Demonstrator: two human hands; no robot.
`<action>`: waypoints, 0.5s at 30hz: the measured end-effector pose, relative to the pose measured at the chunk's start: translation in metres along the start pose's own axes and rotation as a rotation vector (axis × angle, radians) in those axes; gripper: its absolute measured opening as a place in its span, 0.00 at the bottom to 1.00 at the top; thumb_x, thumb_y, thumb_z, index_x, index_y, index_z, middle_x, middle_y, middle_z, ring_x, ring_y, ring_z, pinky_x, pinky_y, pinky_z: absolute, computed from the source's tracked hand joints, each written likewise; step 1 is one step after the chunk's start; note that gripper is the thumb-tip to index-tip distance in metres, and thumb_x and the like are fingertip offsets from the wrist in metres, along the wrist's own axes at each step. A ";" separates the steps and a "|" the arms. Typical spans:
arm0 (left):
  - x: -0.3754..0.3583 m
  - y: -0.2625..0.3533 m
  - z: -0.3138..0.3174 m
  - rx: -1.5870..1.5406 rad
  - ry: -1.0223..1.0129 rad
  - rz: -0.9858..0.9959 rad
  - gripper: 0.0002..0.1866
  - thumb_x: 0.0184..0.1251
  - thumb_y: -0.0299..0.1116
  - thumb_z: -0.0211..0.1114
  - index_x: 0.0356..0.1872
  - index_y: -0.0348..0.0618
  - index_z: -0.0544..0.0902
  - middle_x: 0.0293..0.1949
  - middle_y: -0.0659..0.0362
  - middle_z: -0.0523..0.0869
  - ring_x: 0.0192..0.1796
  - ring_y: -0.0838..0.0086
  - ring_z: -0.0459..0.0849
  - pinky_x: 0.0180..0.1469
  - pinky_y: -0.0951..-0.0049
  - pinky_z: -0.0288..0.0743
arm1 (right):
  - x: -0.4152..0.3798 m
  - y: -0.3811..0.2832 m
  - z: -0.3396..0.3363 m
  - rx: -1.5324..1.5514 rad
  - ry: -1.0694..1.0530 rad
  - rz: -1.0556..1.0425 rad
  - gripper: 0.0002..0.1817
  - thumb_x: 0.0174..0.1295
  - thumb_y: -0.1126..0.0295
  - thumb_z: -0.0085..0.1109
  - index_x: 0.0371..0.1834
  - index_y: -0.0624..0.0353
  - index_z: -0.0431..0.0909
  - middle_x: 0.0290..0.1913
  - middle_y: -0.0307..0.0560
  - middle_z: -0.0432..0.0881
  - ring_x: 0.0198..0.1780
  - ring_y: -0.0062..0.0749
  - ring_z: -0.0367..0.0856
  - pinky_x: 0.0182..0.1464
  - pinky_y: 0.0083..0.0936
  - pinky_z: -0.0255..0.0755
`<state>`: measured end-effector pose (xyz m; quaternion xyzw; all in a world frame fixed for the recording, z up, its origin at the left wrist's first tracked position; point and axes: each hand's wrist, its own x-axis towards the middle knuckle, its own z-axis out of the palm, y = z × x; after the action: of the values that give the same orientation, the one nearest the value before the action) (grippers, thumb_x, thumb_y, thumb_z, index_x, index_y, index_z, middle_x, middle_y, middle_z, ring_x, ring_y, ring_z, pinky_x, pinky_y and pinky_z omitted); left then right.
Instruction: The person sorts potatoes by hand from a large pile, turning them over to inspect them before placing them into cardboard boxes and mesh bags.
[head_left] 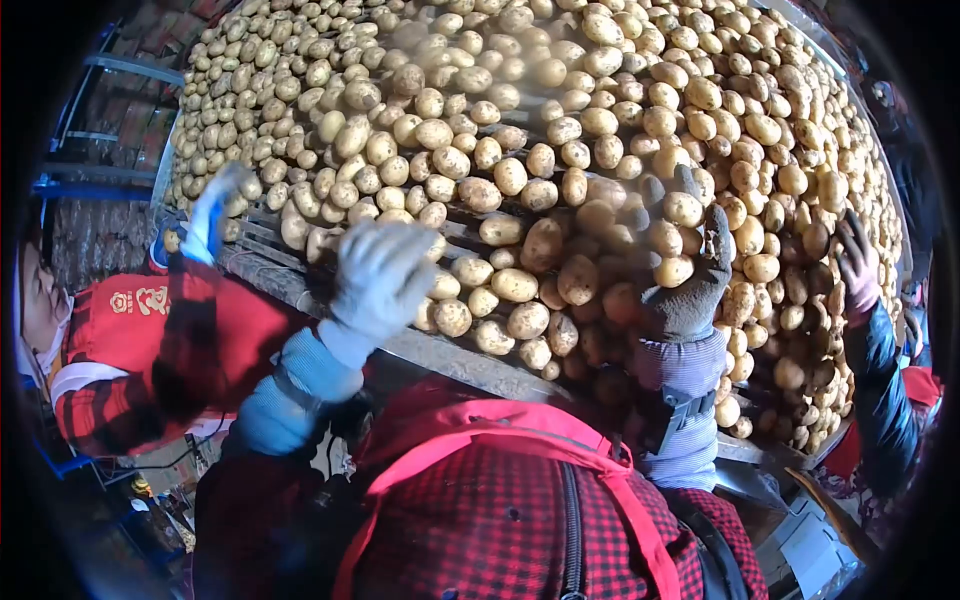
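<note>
A deep spread of potatoes (515, 285) covers a slatted sorting table in front of me. My left hand (385, 280), in a pale glove, is smeared by motion above the near edge, back upward, fingers stretched loosely over the potatoes with none seen in them. Farther right, my right hand (690, 305) wears a dirty grey glove and reaches in among the potatoes, palm up. Its fingers and thumb cup round a few potatoes (675, 270) that lie over the palm. Striped sleeve covers run up both forearms.
At left a person in a red apron (140, 320) reaches over the table with a gloved hand (205, 215). Another person's hand (858, 265) touches the pile at right. The table's wooden edge (450, 365) runs before me; pale boxes (815, 550) stand lower right.
</note>
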<state>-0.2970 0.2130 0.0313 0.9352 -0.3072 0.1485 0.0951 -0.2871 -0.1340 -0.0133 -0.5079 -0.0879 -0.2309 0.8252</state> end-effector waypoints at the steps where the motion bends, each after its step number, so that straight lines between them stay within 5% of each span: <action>1: 0.021 0.000 -0.011 0.050 -0.010 -0.051 0.22 0.64 0.33 0.74 0.60 0.43 0.86 0.55 0.53 0.88 0.58 0.56 0.84 0.63 0.52 0.75 | 0.005 -0.009 0.009 0.119 0.166 0.179 0.37 0.64 0.79 0.65 0.78 0.64 0.64 0.69 0.53 0.78 0.66 0.37 0.81 0.65 0.33 0.81; 2: 0.029 -0.004 -0.008 0.088 -0.024 -0.143 0.23 0.66 0.36 0.73 0.62 0.44 0.85 0.55 0.53 0.88 0.57 0.55 0.84 0.62 0.52 0.75 | 0.008 -0.014 0.015 0.238 0.331 0.360 0.39 0.63 0.78 0.66 0.78 0.64 0.64 0.69 0.52 0.78 0.65 0.36 0.81 0.64 0.32 0.81; 3: 0.032 -0.016 -0.001 0.157 -0.111 -0.187 0.23 0.66 0.38 0.72 0.62 0.46 0.85 0.54 0.54 0.88 0.55 0.56 0.84 0.61 0.52 0.76 | -0.004 0.006 -0.013 -0.069 0.004 0.179 0.36 0.75 0.81 0.55 0.84 0.47 0.56 0.83 0.60 0.61 0.77 0.60 0.71 0.73 0.58 0.76; 4: 0.035 -0.027 0.007 0.223 -0.198 -0.230 0.24 0.67 0.41 0.71 0.63 0.48 0.84 0.53 0.54 0.88 0.54 0.56 0.84 0.60 0.52 0.76 | -0.004 0.005 -0.009 -0.065 -0.004 0.178 0.36 0.75 0.81 0.55 0.84 0.47 0.56 0.83 0.60 0.61 0.77 0.60 0.71 0.73 0.58 0.76; 6: 0.052 -0.031 0.008 0.281 -0.289 -0.241 0.22 0.68 0.43 0.70 0.61 0.49 0.84 0.52 0.55 0.88 0.54 0.55 0.84 0.60 0.52 0.76 | -0.005 0.003 -0.001 -0.064 0.134 0.153 0.38 0.63 0.81 0.63 0.79 0.63 0.63 0.69 0.51 0.78 0.64 0.36 0.81 0.62 0.34 0.82; 7: 0.058 -0.028 0.008 0.335 -0.388 -0.252 0.20 0.69 0.45 0.69 0.59 0.50 0.85 0.51 0.55 0.88 0.54 0.55 0.84 0.59 0.51 0.76 | -0.007 0.006 -0.017 -0.079 -0.052 0.183 0.33 0.78 0.81 0.49 0.83 0.49 0.57 0.83 0.59 0.62 0.76 0.60 0.72 0.73 0.58 0.75; 11: 0.081 -0.027 -0.001 0.407 -0.672 -0.200 0.14 0.70 0.43 0.66 0.49 0.49 0.84 0.46 0.54 0.89 0.54 0.55 0.85 0.58 0.50 0.77 | -0.003 0.003 0.001 -0.022 0.053 0.207 0.27 0.84 0.64 0.41 0.82 0.63 0.58 0.79 0.61 0.69 0.73 0.52 0.77 0.70 0.47 0.80; 12: 0.080 -0.023 -0.003 0.426 -0.725 -0.169 0.13 0.68 0.40 0.66 0.50 0.50 0.85 0.51 0.56 0.88 0.57 0.56 0.83 0.60 0.51 0.76 | 0.001 0.001 0.004 -0.005 0.091 0.207 0.29 0.86 0.59 0.38 0.82 0.68 0.59 0.77 0.62 0.71 0.71 0.50 0.79 0.69 0.43 0.82; 15: 0.062 -0.024 -0.002 0.420 -0.626 -0.058 0.16 0.62 0.35 0.69 0.52 0.55 0.85 0.61 0.60 0.81 0.64 0.58 0.75 0.66 0.50 0.69 | 0.006 -0.011 -0.005 0.180 0.059 0.354 0.25 0.86 0.66 0.41 0.79 0.68 0.61 0.78 0.61 0.70 0.72 0.53 0.78 0.66 0.44 0.84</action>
<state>-0.2359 0.1985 0.0517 0.9427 -0.2579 -0.0874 -0.1930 -0.2878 -0.1438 -0.0047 -0.4328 0.0069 -0.0883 0.8971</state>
